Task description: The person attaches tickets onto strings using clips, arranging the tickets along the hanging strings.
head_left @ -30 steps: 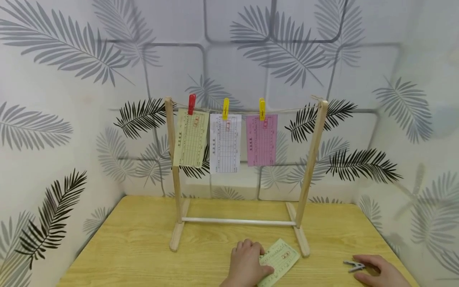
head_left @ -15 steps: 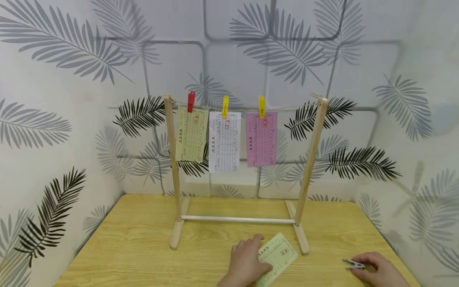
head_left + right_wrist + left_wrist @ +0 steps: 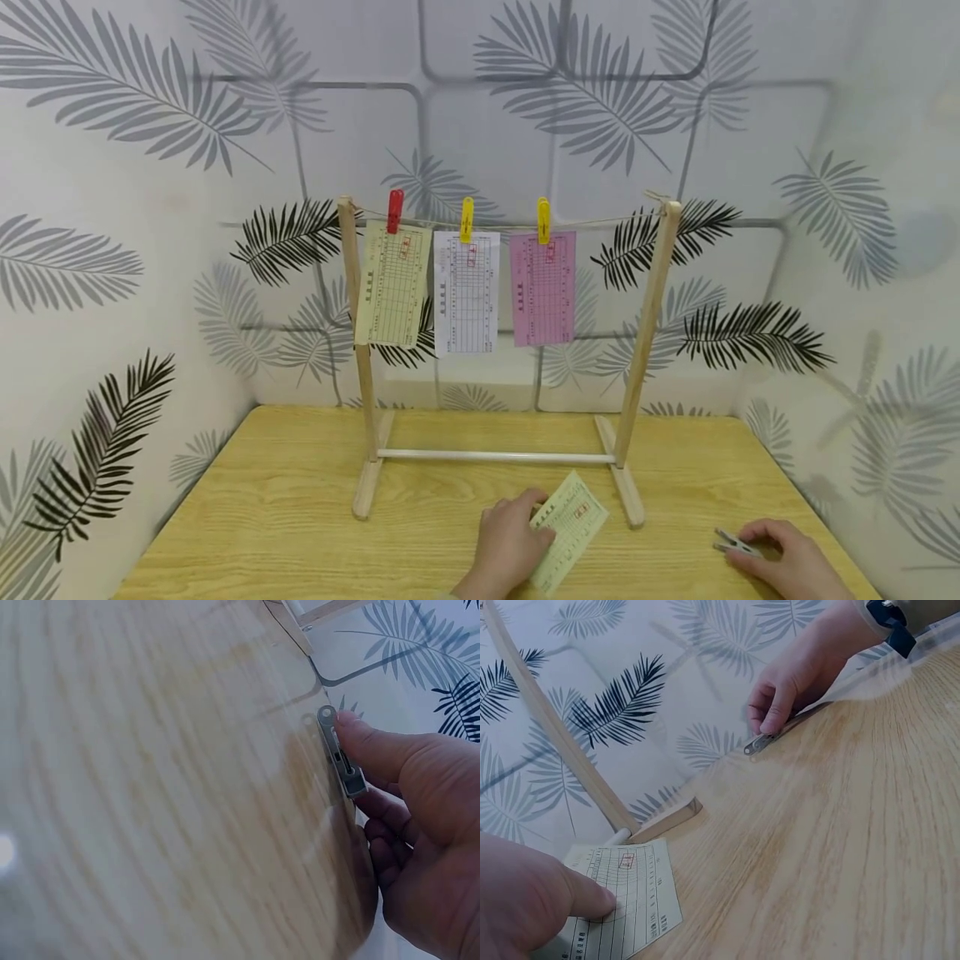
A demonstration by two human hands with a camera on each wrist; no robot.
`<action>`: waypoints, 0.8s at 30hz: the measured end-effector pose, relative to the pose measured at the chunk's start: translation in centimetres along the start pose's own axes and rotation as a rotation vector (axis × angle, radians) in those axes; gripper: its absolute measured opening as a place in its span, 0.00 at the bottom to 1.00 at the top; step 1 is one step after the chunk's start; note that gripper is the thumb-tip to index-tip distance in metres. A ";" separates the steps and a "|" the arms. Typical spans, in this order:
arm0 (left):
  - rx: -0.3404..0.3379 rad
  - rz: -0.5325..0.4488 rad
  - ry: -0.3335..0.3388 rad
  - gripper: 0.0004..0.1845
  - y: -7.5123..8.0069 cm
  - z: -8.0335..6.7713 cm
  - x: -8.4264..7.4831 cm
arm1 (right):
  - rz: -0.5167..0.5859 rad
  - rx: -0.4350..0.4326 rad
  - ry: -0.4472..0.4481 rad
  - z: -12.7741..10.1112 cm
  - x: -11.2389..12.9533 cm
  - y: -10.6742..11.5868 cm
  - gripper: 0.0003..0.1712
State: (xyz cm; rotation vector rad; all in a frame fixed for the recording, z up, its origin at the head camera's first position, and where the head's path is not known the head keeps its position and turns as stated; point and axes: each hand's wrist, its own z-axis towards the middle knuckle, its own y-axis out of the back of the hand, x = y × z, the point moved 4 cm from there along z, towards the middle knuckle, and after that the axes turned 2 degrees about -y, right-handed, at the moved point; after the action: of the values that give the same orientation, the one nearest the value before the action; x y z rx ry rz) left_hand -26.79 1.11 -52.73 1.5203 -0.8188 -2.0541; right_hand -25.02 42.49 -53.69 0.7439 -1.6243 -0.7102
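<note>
My left hand (image 3: 507, 537) pinches a pale yellow-green printed slip (image 3: 573, 525) in front of the rack, thumb on top; the fingers beneath are hidden by the paper. In the left wrist view the slip (image 3: 641, 889) is tilted up from the table. At the right side, my right hand (image 3: 793, 557) holds a grey clothespin (image 3: 737, 543) between thumb and fingers. The right wrist view shows that clothespin (image 3: 342, 754) close to the tabletop; whether it touches the wood I cannot tell.
A wooden rack (image 3: 643, 350) carries a string. From it hang a yellow slip (image 3: 392, 287) under a red clothespin (image 3: 395, 212), a white slip (image 3: 467, 296) and a pink slip (image 3: 543, 292), both under yellow clothespins. The wooden table (image 3: 285, 500) meets leaf-patterned walls behind.
The slip in my left hand has risen a little and turned more upright. My right hand has drawn the grey clothespin slightly up, and the clothespin has changed its angle.
</note>
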 end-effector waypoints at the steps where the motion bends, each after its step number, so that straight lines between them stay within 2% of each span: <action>1: -0.008 -0.004 -0.002 0.22 0.0 0.0 0.0 | -0.010 -0.003 0.012 -0.1 -0.1 0.1 0.29; 6: -0.019 -0.054 0.010 0.18 -0.1 0.2 0.3 | -0.070 -0.034 0.108 -0.4 -0.5 0.4 0.18; 10: -0.030 -0.127 0.024 0.15 -0.1 0.3 0.5 | -0.086 -0.050 0.153 -0.7 -0.7 0.3 0.15; 12: -0.032 -0.174 0.029 0.14 0.0 0.4 0.6 | -0.077 -0.044 0.149 -0.8 -0.7 0.2 0.15; 18: -0.022 -0.293 0.053 0.12 0.2 0.3 0.7 | 0.003 0.022 0.180 -1.0 -0.7 0.1 0.13; 24: -0.027 -0.331 0.033 0.07 0.2 0.4 0.9 | 0.054 0.128 0.268 -1.1 -0.6 0.3 0.15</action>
State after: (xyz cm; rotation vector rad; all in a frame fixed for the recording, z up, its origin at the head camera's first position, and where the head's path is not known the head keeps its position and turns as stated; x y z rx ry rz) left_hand -27.45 0.43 -53.16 1.7657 -0.5527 -2.2513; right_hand -23.85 43.07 -53.67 0.8466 -1.4481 -0.4494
